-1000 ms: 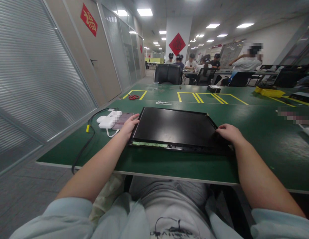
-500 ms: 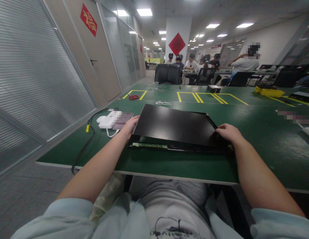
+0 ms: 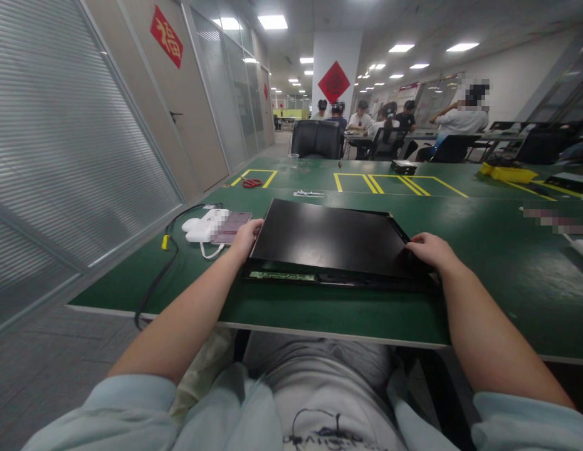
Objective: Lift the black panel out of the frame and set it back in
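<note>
A flat black display panel (image 3: pixel 329 237) lies askew over a shallow black frame (image 3: pixel 367 283) on the green table. Along the near side of the frame a strip of green circuit board (image 3: pixel 282 276) shows beneath the panel's raised edge. My left hand (image 3: pixel 249 238) is closed on the panel's left edge, its fingertips partly hidden behind it. At the right side my right hand (image 3: pixel 427 249) pinches the edge where panel and frame meet; I cannot tell whether it grips one or both.
Left of the panel lie a phone (image 3: pixel 235 227), a white device (image 3: pixel 204 227) and a black cable (image 3: pixel 175 250). Farther back are red-handled scissors (image 3: pixel 251 183), a clear cup (image 3: pixel 293 160), a small black box (image 3: pixel 404 167) and a yellow object (image 3: pixel 508 173). Several people sit beyond.
The panel's far left corner has dropped slightly, and the frame's near edge has shifted a little. Both hands keep their places at the sides.
</note>
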The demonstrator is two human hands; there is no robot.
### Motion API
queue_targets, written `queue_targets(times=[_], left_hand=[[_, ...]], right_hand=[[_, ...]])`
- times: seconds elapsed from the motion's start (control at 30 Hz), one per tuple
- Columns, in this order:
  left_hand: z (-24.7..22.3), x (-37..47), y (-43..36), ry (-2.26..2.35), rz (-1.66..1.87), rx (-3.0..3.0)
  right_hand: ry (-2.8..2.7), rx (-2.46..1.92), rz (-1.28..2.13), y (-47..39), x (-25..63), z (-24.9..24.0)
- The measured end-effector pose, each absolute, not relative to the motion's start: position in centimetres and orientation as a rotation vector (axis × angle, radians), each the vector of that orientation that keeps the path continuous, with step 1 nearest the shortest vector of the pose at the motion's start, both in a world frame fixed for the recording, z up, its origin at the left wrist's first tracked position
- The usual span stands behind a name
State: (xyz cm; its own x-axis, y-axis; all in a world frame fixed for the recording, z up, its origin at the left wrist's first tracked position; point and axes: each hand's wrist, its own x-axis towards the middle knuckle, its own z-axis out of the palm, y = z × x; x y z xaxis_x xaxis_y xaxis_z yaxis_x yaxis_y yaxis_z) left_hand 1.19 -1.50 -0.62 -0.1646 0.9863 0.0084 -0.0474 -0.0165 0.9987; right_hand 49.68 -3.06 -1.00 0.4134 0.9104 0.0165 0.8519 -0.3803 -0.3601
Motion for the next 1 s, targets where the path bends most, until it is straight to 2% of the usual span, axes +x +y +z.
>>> queue_targets(times=[0.13,0.3,0.7,0.9,1.0], left_hand=[[-0.5,1.2,-2.2,1.36,1.353,1.317],[-0.2,1.3,-2.8,1.257,1.278,1.28],[0.5,1.0,-3.0,1.197,1.377,1.546],[0.6,1.1,-3.2,1.118,1.441,1.621],[0.5,1.1,-3.1,1.127,1.439,1.639]], right_hand=[[-1.546,-2.353,0.254,-3.0,49.7,-1.0],[-1.552,-2.366,0.254,-3.1,49.5,-1.0],[-1.382,-2.248,0.338,-3.2,49.3,-0.5],[-1.055,-1.991,0.608,-3.5,48.9,-0.6],[-0.971,-1.824,0.61,-3.6,48.8,-0.8]])
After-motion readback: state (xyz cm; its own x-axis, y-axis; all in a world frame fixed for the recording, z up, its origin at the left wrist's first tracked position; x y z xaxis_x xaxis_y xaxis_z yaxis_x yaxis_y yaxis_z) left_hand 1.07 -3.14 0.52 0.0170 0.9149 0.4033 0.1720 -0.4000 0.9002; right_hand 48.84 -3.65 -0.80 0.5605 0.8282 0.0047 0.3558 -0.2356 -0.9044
